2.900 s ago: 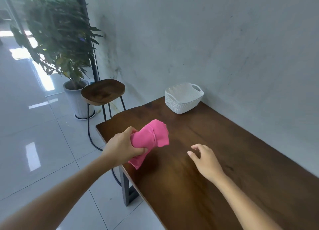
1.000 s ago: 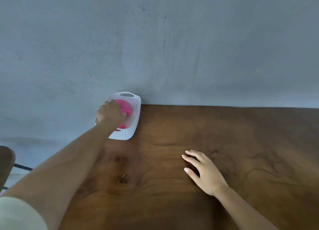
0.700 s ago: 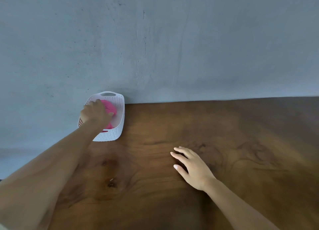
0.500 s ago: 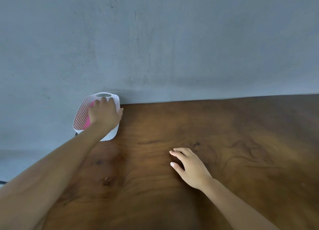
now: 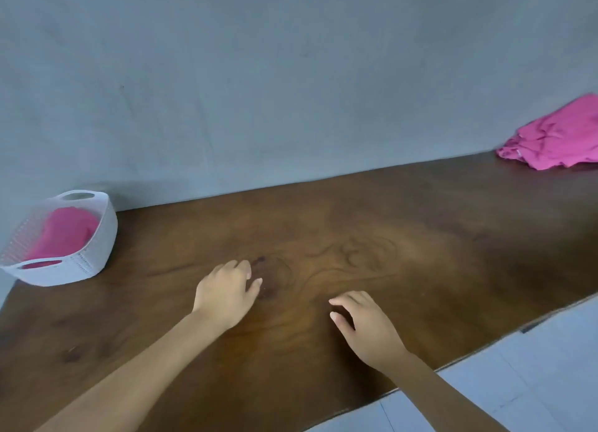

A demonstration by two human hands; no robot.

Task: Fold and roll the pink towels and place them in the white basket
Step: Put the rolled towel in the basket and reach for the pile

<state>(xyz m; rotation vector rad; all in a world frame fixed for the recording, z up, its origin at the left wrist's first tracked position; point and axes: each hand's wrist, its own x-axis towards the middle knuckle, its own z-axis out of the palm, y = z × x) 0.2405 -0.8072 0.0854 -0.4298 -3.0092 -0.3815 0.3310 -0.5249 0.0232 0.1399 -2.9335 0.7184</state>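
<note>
one rolled pink towel lies inside the white basket at the left edge of the frame, filling much of its floor and showing through the near handle slot. the rest of the work sits far off: a crumpled heap of pink towels at the right edge of the frame, bunched against the grey wall and cut off by the border, so how many are in it cannot be told. the cloth looks thin, soft and light, full of creases; it will probably sag and drag its neighbours along if grabbed in the middle, so the sensible hold is a pinch on a free corner or hem at the near-left fringe of the heap, peeling one piece off before spreading it flat. between basket and heap runs the dark wooden bench, its middle bare enough for folding. both hands are low in the centre of the frame and hold nothing: the left hand has its fingers loosely curled above the wood, the right hand has its fingers relaxed and slightly spread, tips near the surface. pale floor shows at lower right.
</note>
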